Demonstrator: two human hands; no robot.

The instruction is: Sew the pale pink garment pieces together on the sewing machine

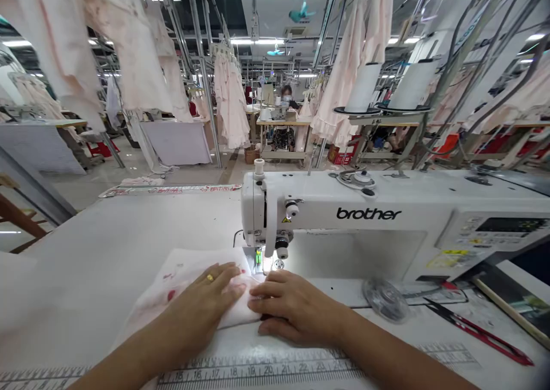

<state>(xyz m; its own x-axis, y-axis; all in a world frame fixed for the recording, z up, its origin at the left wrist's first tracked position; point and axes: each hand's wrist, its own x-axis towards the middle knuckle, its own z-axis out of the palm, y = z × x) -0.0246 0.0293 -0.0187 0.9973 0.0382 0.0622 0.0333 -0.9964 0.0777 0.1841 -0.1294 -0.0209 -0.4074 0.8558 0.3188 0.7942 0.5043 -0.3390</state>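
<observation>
A white fabric piece with red flower print (172, 281) lies on the sewing table in front of a white Brother sewing machine (369, 212). My left hand (206, 301), with a gold ring, lies flat on the fabric, fingers stretched toward the needle area (259, 259). My right hand (292, 310) rests beside it, fingers curled and pressed onto the fabric's right edge just below the presser foot. Both hands touch the cloth close to the needle.
Red-handled thread snips (476, 327) and a clear bobbin case (384, 299) lie right of the hands. A ruler strip (258, 373) runs along the table's front edge. Two thread cones (365, 86) stand behind the machine. Pale garments hang overhead; a person sits at a distant workstation (286, 101).
</observation>
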